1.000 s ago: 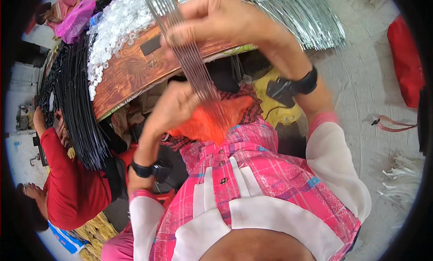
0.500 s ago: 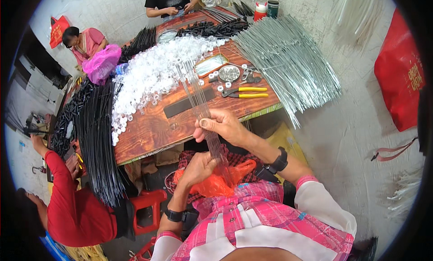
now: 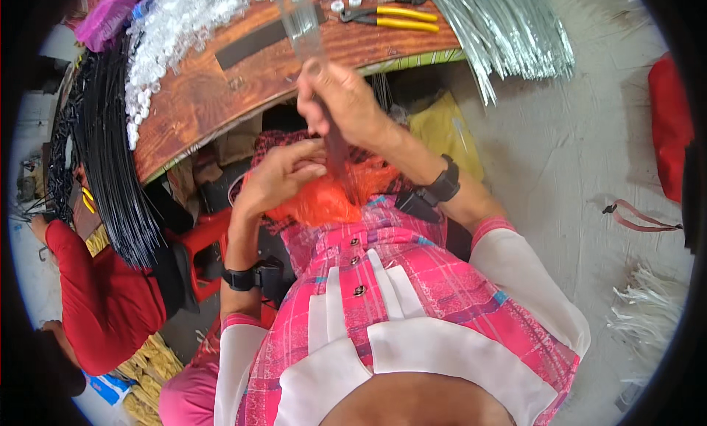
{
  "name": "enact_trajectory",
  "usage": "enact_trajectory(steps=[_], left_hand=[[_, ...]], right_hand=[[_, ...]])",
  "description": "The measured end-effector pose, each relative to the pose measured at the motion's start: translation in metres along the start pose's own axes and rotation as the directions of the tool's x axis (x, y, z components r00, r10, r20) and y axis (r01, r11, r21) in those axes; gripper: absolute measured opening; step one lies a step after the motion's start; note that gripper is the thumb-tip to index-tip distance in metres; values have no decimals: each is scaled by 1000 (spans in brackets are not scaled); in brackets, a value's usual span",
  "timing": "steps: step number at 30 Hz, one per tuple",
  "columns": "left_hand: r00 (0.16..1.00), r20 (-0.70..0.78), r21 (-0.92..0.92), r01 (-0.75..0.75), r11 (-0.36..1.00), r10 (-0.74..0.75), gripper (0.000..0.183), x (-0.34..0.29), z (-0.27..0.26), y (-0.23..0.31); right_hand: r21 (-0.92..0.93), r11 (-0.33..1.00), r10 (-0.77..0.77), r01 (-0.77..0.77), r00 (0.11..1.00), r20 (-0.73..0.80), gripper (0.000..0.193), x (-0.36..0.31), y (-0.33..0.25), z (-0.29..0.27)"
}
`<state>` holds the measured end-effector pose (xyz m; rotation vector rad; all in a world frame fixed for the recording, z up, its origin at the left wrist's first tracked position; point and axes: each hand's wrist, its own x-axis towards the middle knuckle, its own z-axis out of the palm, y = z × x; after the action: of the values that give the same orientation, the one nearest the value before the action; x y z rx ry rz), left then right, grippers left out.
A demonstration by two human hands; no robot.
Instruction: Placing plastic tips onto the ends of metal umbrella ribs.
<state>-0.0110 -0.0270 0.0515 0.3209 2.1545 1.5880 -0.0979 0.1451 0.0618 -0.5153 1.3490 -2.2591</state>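
Note:
A bundle of thin metal rods (image 3: 302, 30) stands up in front of me, smeared by motion. My right hand (image 3: 339, 102) is closed around its middle. The bundle's lower end comes down over an orange-red plastic bag (image 3: 313, 199) on my lap. My left hand (image 3: 283, 174) is beside the lower part of the bundle, with fingers apart and nothing visible in it. Whether its fingertips touch the rods I cannot tell.
On the wooden table (image 3: 180, 120) lie a dark flat bar (image 3: 252, 46), yellow-handled pliers (image 3: 394, 18) and a heap of clear-and-white plastic pieces (image 3: 173, 28). Silver strands (image 3: 508, 28) overhang at right, black rods (image 3: 110, 139) at left. A red-sleeved co-worker (image 3: 103, 301) sits by a red stool (image 3: 202, 253).
The view has tipped down toward my lap. My left hand has let go of the rods' lower part and opened, while my right hand keeps its hold.

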Motion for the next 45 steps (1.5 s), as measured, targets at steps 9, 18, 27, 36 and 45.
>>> enact_trajectory(steps=[9,18,27,36,45], left_hand=[[999,49,570,-37,821,11,44,-74,27,-64],[886,-288,-760,18,649,-363,21,-76,17,-61],[995,1,487,89,869,-102,20,-47,28,-58],[956,134,358,-293,886,261,16,35,115,-119],[775,630,195,-95,976,-50,56,15,68,-107]], right_hand=[[13,996,-85,87,986,-146,46,-15,-27,-31],[65,949,-297,309,944,-145,45,-9,-50,-57],[-163,892,-449,423,870,-204,46,6,-110,-50],[-218,886,-450,410,873,-186,45,-2,-121,-35],[-158,926,-374,343,891,-255,51,-14,-113,-52]])
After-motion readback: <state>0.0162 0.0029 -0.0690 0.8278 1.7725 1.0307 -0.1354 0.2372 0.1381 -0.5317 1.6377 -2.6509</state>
